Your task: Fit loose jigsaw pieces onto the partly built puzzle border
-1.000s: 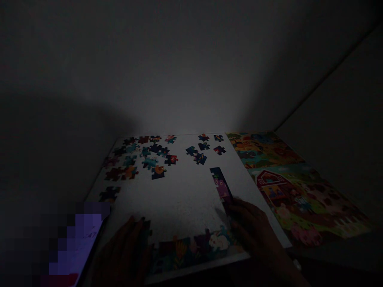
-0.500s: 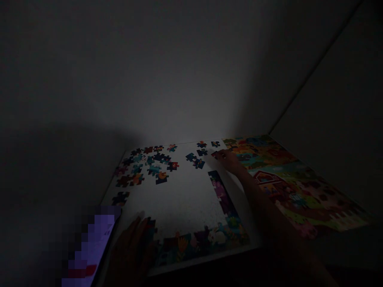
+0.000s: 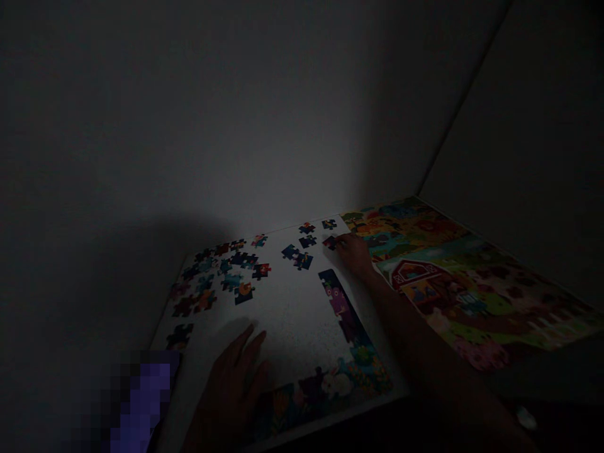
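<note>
In dim light a white board (image 3: 283, 308) lies in front of me, with joined puzzle pieces along its near edge (image 3: 325, 390) and a joined strip up its right side (image 3: 340, 305). My left hand (image 3: 233, 384) rests flat on the board, fingers stretched out, beside the near strip. My right hand (image 3: 353, 251) reaches to the far right of the board, fingertips on a dark loose piece (image 3: 330, 242). Whether the fingers grip that piece I cannot make out. Several loose pieces (image 3: 221, 274) are scattered at the far left, and a few more (image 3: 299, 248) lie at the far middle.
A colourful farm picture (image 3: 453, 283) with a red barn lies to the right of the board. A purple blurred object (image 3: 136, 402) sits at the near left. Plain walls stand close behind and to the right, meeting in a corner.
My right hand left the joined strip near the front and reached to a loose piece at the far right. My left hand slid forward onto the board, fingers stretched.
</note>
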A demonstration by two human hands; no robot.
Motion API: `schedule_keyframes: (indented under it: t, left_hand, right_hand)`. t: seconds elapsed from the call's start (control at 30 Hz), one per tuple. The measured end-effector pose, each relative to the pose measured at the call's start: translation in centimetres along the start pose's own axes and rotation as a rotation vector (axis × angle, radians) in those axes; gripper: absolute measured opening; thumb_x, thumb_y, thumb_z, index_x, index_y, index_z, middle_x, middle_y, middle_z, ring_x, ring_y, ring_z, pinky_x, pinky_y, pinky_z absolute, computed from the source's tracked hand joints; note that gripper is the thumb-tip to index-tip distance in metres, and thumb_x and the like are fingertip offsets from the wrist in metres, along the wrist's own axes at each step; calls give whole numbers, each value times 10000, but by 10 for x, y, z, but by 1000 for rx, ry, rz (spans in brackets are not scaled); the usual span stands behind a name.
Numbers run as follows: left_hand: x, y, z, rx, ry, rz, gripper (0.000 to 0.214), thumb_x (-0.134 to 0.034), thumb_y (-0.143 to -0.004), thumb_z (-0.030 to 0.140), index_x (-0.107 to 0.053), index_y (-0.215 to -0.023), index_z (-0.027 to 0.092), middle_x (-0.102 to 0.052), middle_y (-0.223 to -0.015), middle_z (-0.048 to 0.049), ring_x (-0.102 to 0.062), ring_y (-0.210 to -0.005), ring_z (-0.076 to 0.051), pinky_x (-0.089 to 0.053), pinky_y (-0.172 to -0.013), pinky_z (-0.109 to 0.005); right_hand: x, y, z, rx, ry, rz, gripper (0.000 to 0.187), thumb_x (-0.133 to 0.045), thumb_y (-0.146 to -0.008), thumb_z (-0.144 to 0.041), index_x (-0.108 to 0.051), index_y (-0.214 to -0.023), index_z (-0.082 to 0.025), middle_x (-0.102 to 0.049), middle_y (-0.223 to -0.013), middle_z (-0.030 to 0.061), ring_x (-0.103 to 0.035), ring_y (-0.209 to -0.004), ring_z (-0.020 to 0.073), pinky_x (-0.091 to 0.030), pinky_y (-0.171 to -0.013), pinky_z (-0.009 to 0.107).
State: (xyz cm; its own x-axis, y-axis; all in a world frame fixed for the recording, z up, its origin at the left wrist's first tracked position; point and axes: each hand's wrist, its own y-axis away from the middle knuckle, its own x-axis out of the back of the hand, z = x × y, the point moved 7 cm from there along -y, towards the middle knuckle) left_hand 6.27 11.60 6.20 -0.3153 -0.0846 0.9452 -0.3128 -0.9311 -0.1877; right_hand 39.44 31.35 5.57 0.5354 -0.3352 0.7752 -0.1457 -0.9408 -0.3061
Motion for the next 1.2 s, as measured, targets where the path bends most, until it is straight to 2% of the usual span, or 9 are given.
schedule_keyframes:
  t: [0.1,0.17,0.37,0.5,0.67,0.8,1.0,1.1,1.2]
  left_hand:
    - [-13,-38,18,-87,-19,-176,403,-434,-970,328,-565,-1347,271,-564,-1419,-55,-529,-1304,-217,-462,-1079,-425]
    - [-18,-64,25,-130,-61,-235,403,-414,-973,284,-564,-1346,249,-560,-1421,-75,-511,-1323,-221,-439,-1096,-432]
    - [-30,-146,43,-206,-131,-220,490,-363,-935,99,-501,-1395,194,-436,-1521,-120,-424,-1394,-237,-383,-1135,-441]
    - [-48,-177,50,-281,-110,-228,621,-354,-848,-11,-426,-1447,132,-393,-1546,-134,-345,-1440,-214,-318,-1180,-417]
    - [-61,-175,49,-293,-125,-248,688,-337,-784,-53,-407,-1453,91,-397,-1540,-151,-345,-1438,-227,-292,-1189,-444]
    - [-53,-156,53,-290,-146,-234,715,-360,-751,-58,-442,-1435,134,-454,-1496,-140,-385,-1399,-250,-318,-1163,-459]
    - [-40,-134,65,-265,-278,-256,652,-371,-775,-39,-524,-1374,169,-596,-1238,-137,-504,-1189,-268,-428,-1032,-437]
    - [-34,-138,69,-273,-269,-271,589,-371,-820,-21,-554,-1348,166,-609,-1196,-141,-517,-1156,-274,-444,-1009,-437]
    - [-29,-152,66,-303,-206,-255,487,-397,-869,10,-637,-1250,196,-591,-1305,-110,-488,-1248,-263,-401,-1080,-442]
  right_hand:
    - [-2,0,-6,43,16,-20,237,-533,-875,-184,-736,-998,-181,-715,-1075,96,-627,-1030,227,-438,-966,353]
    - [-4,1,-12,97,2,-41,252,-526,-883,-185,-734,-1025,-184,-709,-1089,98,-624,-1031,227,-432,-969,357]
    - [-10,9,-29,189,-61,-162,276,-531,-845,-118,-712,-1050,-155,-703,-1100,105,-617,-1036,221,-433,-957,326]
    - [-12,12,-33,177,-100,-189,261,-531,-842,-114,-706,-1032,-154,-698,-1105,102,-613,-1052,221,-437,-953,317]
    - [-14,12,-32,169,-108,-202,271,-522,-842,-112,-701,-1040,-160,-699,-1111,103,-620,-1045,222,-454,-931,320]
    - [-16,12,-30,184,-104,-213,271,-526,-849,-118,-699,-1056,-148,-697,-1129,110,-623,-1056,219,-445,-949,311]
    - [-18,11,-26,175,-98,-201,278,-519,-853,-125,-699,-1062,-163,-705,-1119,93,-637,-1019,209,-461,-898,294]
    - [-20,11,-26,182,-94,-198,272,-517,-852,-121,-705,-1044,-160,-710,-1113,95,-639,-1012,209,-458,-904,292]
    - [-21,11,-26,189,-93,-196,268,-519,-854,-126,-706,-1045,-153,-711,-1108,98,-639,-1013,215,-456,-905,298]
